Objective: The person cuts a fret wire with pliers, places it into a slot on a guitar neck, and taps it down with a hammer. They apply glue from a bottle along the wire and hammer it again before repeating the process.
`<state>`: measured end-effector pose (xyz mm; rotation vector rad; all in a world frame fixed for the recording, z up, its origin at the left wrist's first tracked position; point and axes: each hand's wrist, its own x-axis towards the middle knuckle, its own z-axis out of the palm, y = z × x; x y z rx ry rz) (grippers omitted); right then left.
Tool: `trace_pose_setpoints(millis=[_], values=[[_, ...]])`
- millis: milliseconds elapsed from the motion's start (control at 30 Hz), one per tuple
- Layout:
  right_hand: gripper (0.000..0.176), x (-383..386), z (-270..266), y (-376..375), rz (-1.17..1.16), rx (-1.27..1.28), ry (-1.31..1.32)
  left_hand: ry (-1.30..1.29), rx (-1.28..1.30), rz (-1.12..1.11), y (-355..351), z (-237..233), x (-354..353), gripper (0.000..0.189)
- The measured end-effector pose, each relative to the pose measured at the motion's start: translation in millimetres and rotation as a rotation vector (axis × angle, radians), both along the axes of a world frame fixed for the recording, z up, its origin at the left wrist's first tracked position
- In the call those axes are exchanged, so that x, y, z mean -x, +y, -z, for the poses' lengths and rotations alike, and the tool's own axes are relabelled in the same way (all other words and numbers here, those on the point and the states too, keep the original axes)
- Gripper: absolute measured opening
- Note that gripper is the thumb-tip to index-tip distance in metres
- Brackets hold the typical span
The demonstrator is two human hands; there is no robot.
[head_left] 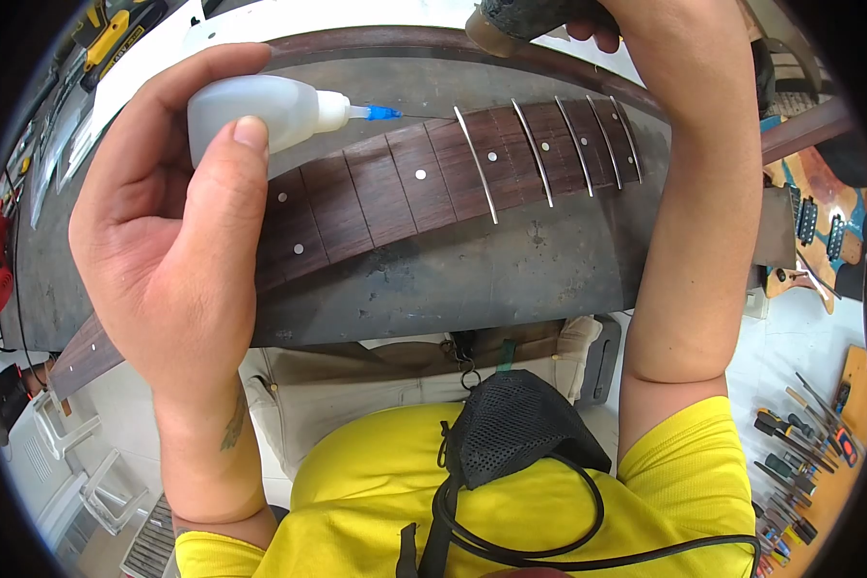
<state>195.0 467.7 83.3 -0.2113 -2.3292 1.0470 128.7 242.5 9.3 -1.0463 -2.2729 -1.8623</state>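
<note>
A white squeeze bottle point(265, 111) with a blue needle tip lies sideways in my left hand point(178, 202), thumb and fingers wrapped round it. Its thin needle points right, over the upper edge of a dark wooden fretboard point(385, 193) with round white dots. Several metal frets point(475, 164) cross the fretboard's right part; the left part shows bare slots. At the top edge, right of centre, my right hand point(602, 29) has its fingers curled round a dark object with a rounded end point(496, 34), partly cut off by the view.
The fretboard rests on a dark grey worktop point(433, 289). A guitar body with pickups point(819, 231) stands at the right. Below it, many hand tools point(790, 453) line a wooden rack. A yellow and black tool point(106, 39) is at the upper left, a white stool point(87, 462) at the lower left.
</note>
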Motion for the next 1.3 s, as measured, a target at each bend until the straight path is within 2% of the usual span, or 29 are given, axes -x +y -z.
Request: trace_pose_setpoints(millis=[67, 167, 300, 400, 467, 500, 567, 667, 900, 967, 1000, 1067, 1100, 1167, 1267, 1300], values=[[0.052, 2, 13, -2, 0.061, -0.236, 0.139, 0.003, 0.004, -0.005, 0, 0, 0, 0.035], [0.050, -3, -2, -2, 0.074, -0.151, -0.017, 0.003, 0.001, -0.006, 0, 1, 0, 0.036], [0.050, -4, 6, 5, 0.023, -0.249, 0.043, -0.022, -0.060, 0.006, -2, 4, 3, 0.036], [0.050, -6, 0, 7, -0.021, -0.103, 0.015, -0.039, -0.082, 0.011, -2, 4, 3, 0.036], [0.051, -11, -10, 14, -0.179, 0.120, -0.079, -0.031, -0.073, 0.014, -1, 4, 3, 0.036], [0.051, -10, -7, 10, -0.180, 0.120, -0.079, -0.041, -0.071, 0.013, -1, 3, 3, 0.036], [0.054, -5, 6, -1, 0.081, -0.171, 0.011, -0.049, -0.069, 0.013, 1, 1, 1, 0.036], [0.056, -4, 11, -9, 0.159, -0.224, 0.065, -0.056, -0.024, -0.007, 1, -1, -1, 0.035], [0.056, -9, 3, 0, 0.141, -0.332, 0.006, -0.015, -0.041, 0.014, 1, 1, 0, 0.035], [0.055, -10, -7, 14, -0.159, 0.157, -0.065, 0.001, -0.046, 0.021, 0, 1, 0, 0.035], [0.055, -9, -6, 9, -0.158, 0.159, -0.066, -0.012, -0.036, 0.021, -1, 1, 0, 0.035], [0.054, -5, -5, -6, 0.120, -0.019, -0.050, -0.020, -0.029, 0.015, -1, -1, -1, 0.035], [0.054, -5, -1, -5, 0.118, -0.014, -0.050, -0.024, -0.016, 0.005, -1, -2, -3, 0.035], [0.054, -3, 8, -1, 0.102, -0.200, 0.021, -0.019, -0.010, -0.007, -1, -2, -2, 0.035], [0.052, -6, 3, 0, 0.103, -0.208, -0.033, -0.032, -0.073, 0.052, -3, -1, 2, 0.036], [0.052, -3, 6, -3, 0.100, -0.206, -0.029, -0.109, -0.123, 0.046, -4, -1, 2, 0.037]])
